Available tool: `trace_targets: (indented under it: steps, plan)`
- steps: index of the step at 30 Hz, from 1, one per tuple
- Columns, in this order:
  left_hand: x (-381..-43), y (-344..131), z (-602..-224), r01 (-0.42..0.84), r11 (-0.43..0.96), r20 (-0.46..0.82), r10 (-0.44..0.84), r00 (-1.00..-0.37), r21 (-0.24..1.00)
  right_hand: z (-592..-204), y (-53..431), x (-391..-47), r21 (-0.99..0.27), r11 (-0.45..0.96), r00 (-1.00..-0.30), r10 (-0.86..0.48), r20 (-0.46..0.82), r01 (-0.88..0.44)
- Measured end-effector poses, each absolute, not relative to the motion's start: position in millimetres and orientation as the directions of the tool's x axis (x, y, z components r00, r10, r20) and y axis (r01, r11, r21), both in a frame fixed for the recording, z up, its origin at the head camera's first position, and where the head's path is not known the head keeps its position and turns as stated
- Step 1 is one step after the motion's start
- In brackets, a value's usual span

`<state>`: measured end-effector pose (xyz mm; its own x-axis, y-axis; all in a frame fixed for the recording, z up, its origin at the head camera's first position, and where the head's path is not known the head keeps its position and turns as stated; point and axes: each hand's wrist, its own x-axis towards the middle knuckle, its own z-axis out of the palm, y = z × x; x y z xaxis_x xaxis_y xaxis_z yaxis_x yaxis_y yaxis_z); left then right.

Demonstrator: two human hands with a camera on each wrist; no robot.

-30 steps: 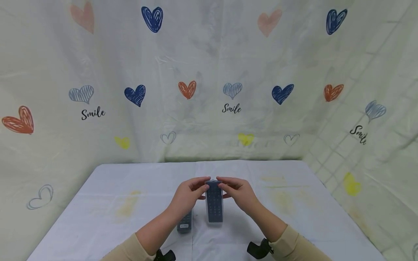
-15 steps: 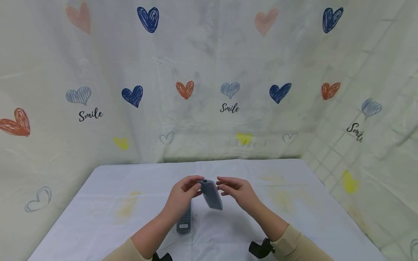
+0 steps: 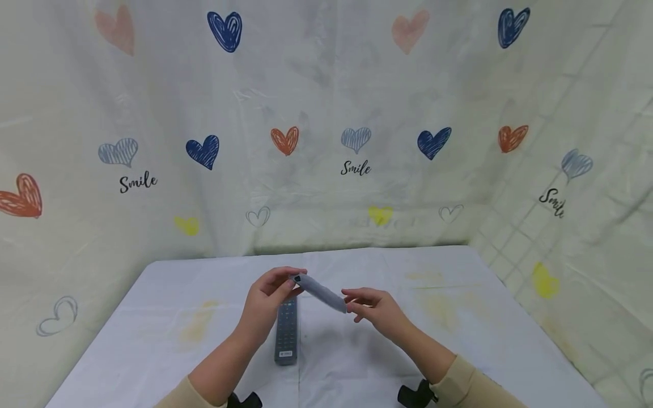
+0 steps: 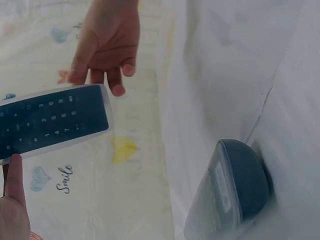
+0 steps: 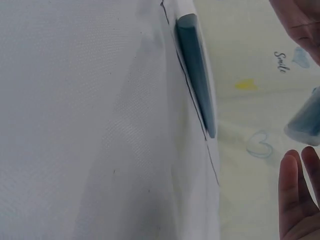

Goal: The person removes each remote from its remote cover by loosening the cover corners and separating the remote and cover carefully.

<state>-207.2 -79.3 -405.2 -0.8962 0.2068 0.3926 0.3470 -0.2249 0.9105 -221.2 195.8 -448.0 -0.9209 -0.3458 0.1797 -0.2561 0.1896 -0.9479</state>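
My left hand (image 3: 261, 303) pinches one end of a remote control (image 3: 321, 293) in a clear cover, held above the table and tilted down to the right. In the left wrist view its dark keypad side (image 4: 55, 120) shows, with a left finger (image 4: 16, 177) along its edge. My right hand (image 3: 384, 313) is at the lower end, fingertips right by it. The right wrist view shows those right fingers (image 5: 297, 192) fairly straight, just below the remote's end (image 5: 305, 122). A second covered remote (image 3: 287, 335) lies lengthwise on the table below the left hand.
A white cloth (image 3: 204, 362) with faint yellow stains and a crease covers the table. Behind and beside it hangs a pale curtain (image 3: 316, 85) printed with hearts and "Smile". Black wrist mounts (image 3: 415, 395) sit at both cuffs.
The held remote has turned from upright between both hands to slanting sideways. My left hand has moved left with it; the right hand has come away from it and dropped slightly.
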Motion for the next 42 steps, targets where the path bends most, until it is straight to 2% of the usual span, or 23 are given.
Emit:
trace_targets:
  steps: [8,15,23,27,31,37,42]
  plan:
    - [-202.6,-75.9,-404.2,0.356,-0.255,0.411,0.208,-0.888,0.899,-453.3,196.1,-222.6,-0.968,0.156,-0.926,-0.354,0.131,-0.196]
    - [-199.2,-73.9,-405.6,0.349,-0.225,0.399,0.239,-0.885,0.910,-452.2,194.7,-221.5,-0.985,0.107,-0.926,-0.368,0.089,-0.137]
    - [-196.7,-74.1,-406.1,0.410,-0.197,0.453,0.290,-0.843,0.890,-454.0,191.4,-221.7,-0.991,0.083,-0.940,-0.335,0.068,-0.102]
    - [-195.8,-75.4,-406.8,0.401,-0.167,0.433,0.282,-0.856,0.901,-454.5,190.7,-221.1,-0.993,0.071,-0.948,-0.311,0.063,-0.089]
    - [-197.5,-77.5,-409.9,0.347,-0.125,0.368,0.267,-0.891,0.930,-453.3,189.8,-221.0,-0.992,0.086,-0.960,-0.271,0.068,-0.094]
    - [-199.5,-83.9,-412.1,0.185,0.041,0.166,0.289,-0.943,0.982,-451.6,192.7,-221.1,-0.985,0.106,-0.964,-0.244,0.105,-0.134]
    - [-195.5,-93.3,-411.9,0.087,0.153,0.023,0.379,-0.925,0.984,-450.0,198.0,-222.9,-0.969,0.154,-0.959,-0.238,0.155,-0.195]
